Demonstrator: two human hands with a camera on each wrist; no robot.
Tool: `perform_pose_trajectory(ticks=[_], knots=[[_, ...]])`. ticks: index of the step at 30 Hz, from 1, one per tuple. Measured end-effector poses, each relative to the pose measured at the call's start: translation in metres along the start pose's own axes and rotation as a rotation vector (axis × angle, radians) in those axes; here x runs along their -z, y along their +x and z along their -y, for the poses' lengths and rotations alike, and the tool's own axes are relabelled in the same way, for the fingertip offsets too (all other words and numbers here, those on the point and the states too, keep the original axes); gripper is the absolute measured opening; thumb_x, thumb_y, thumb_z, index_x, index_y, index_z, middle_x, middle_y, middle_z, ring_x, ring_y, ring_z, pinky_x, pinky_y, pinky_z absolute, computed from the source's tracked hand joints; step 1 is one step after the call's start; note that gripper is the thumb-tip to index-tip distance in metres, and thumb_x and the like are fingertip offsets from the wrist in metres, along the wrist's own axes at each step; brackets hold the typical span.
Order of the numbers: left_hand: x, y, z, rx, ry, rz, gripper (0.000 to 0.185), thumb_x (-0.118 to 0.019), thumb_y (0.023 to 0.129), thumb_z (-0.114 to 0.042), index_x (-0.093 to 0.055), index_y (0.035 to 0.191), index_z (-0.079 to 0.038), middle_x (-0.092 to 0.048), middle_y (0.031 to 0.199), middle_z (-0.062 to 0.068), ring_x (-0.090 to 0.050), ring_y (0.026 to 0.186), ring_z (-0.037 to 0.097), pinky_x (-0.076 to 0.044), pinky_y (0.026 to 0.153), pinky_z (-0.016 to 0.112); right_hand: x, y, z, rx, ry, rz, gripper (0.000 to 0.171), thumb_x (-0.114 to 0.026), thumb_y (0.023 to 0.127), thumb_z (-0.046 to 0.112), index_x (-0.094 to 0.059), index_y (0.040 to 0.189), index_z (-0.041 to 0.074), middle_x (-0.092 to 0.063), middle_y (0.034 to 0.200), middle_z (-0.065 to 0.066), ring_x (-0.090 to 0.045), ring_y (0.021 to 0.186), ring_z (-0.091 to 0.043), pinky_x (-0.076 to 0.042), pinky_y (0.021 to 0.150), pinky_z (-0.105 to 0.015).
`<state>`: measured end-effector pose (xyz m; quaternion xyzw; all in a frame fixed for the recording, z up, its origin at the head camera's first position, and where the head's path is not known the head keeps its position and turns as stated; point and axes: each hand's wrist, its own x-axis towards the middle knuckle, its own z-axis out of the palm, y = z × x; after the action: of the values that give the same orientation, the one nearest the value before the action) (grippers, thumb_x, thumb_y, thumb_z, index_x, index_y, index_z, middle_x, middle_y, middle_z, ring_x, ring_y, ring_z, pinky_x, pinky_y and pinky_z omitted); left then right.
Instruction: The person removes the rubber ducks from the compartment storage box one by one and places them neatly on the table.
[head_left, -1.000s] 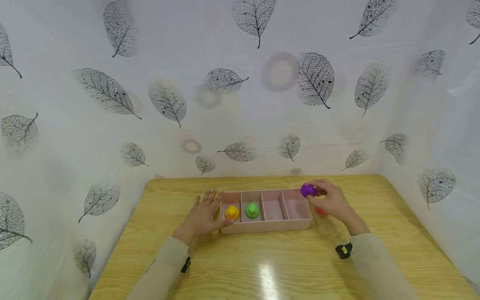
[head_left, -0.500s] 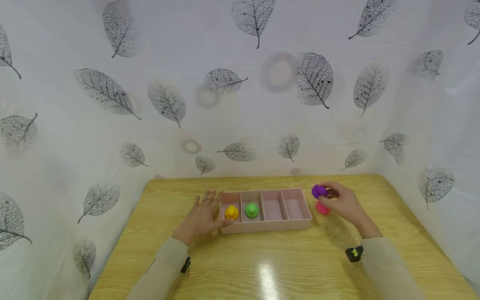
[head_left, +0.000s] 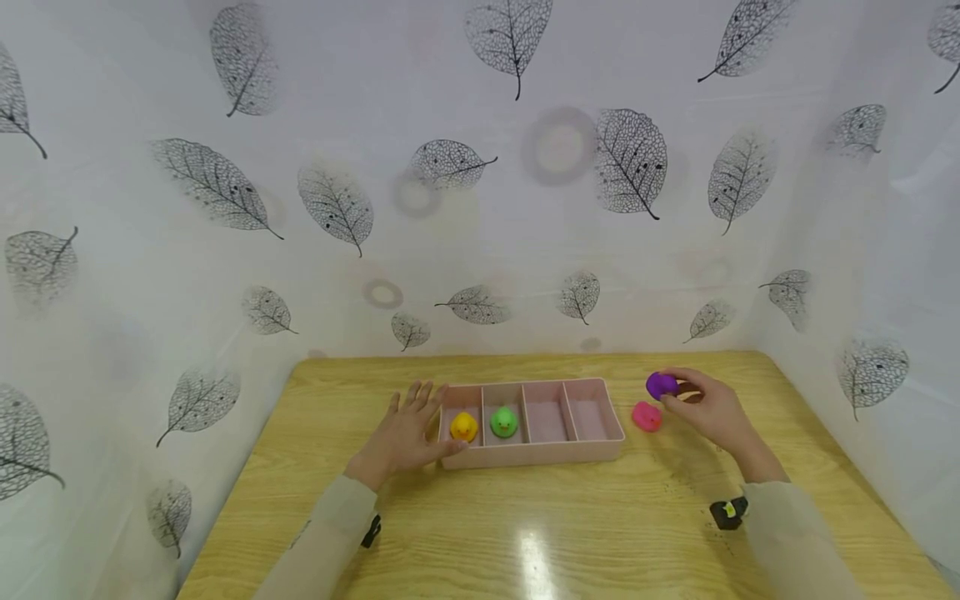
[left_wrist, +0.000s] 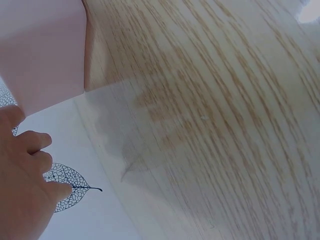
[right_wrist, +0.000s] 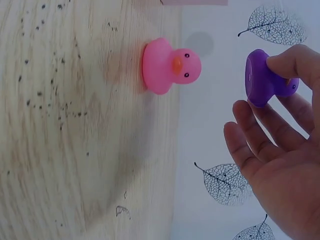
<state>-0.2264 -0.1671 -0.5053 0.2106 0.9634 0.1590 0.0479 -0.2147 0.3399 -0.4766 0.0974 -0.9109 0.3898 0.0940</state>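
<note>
Purple duck point(head_left: 660, 385), pinched by right hand point(head_left: 712, 410), was carried toward 3 o'clock, hence outside the tray point(head_left: 543, 454); left hand point(head_left: 406, 432) spread.

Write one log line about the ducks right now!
right hand: holds purple duck | left hand: at left end of tray | yellow duck, green duck: in tray | pink duck: on table

The pink duck point(head_left: 647, 417) stands between tray point(head_left: 532, 453) and right hand point(head_left: 712, 410) — room to pass in front.
</note>
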Motion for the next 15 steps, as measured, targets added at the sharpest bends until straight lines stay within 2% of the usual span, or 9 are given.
perform_pose_trajectory(ticks=[5,12,15], knots=[[0.000,-0.001,0.000,0.003,-0.003,0.000,0.106,-0.054,0.093,-0.078,-0.020,0.170,-0.014,-0.018,0.175,0.022,-0.010,0.164,0.042,-0.008,0.131,0.067,0.004,-0.001,-0.009,-0.014,-0.026,-0.010,0.043,-0.077,0.096,0.014,-0.067,0.136,0.000,-0.071,0.128,-0.028,-0.056,0.094,0.012,-0.055,0.074,-0.014],[0.000,-0.001,0.000,0.003,-0.015,-0.001,0.105,-0.054,0.093,-0.078,-0.019,0.170,-0.015,-0.018,0.175,0.022,-0.011,0.164,0.043,-0.006,0.131,0.067,0.006,-0.005,-0.019,-0.040,-0.062,-0.012,0.045,-0.078,0.096,0.015,-0.066,0.136,-0.002,-0.073,0.122,-0.027,-0.057,0.093,0.011,-0.055,0.072,-0.016],[0.000,-0.001,0.000,0.002,-0.015,-0.002,0.105,-0.054,0.093,-0.077,-0.020,0.170,-0.015,-0.018,0.175,0.022,-0.011,0.164,0.043,-0.007,0.131,0.067,0.006,-0.007,-0.022,-0.050,-0.070,-0.004,0.045,-0.077,0.096,0.016,-0.066,0.136,-0.002,-0.072,0.125,-0.028,-0.058,0.094,0.008,-0.055,0.072,-0.017]])
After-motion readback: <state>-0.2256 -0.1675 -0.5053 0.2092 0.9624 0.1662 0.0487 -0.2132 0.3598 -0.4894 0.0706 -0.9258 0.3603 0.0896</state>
